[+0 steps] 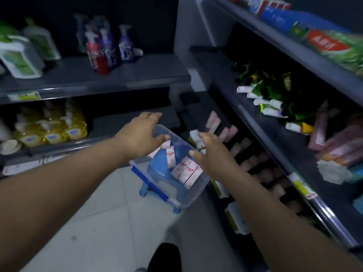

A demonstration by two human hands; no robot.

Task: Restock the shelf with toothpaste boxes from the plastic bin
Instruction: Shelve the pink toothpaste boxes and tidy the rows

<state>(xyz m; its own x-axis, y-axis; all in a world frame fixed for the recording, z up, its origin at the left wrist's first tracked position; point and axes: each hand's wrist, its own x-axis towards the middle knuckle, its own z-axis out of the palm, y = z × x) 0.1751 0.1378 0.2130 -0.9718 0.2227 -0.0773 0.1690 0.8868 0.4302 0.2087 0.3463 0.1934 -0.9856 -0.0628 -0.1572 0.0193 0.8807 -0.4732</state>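
Note:
A clear plastic bin [197, 193] with blue latches sits on a small blue stool [157, 171] on the floor. Several pink-and-white toothpaste boxes [186, 170] lie inside it. My left hand [141, 134] hovers over the bin's far left rim with its fingers spread and holds nothing. My right hand [211, 152] is over the bin's right rim, fingers loosely extended; whether it touches the rim is unclear. To the right, the low shelf [231, 146] holds rows of pink toothpaste boxes standing on end.
Dark shelving stands on both sides. Pump bottles [106, 48] and yellow refill packs [53, 130] fill the left shelves. Green tubes [271, 99] and boxed toothpaste [324, 42] fill the right ones. White floor tiles [102, 222] lie below, with my dark shoe [167, 256] near the bottom edge.

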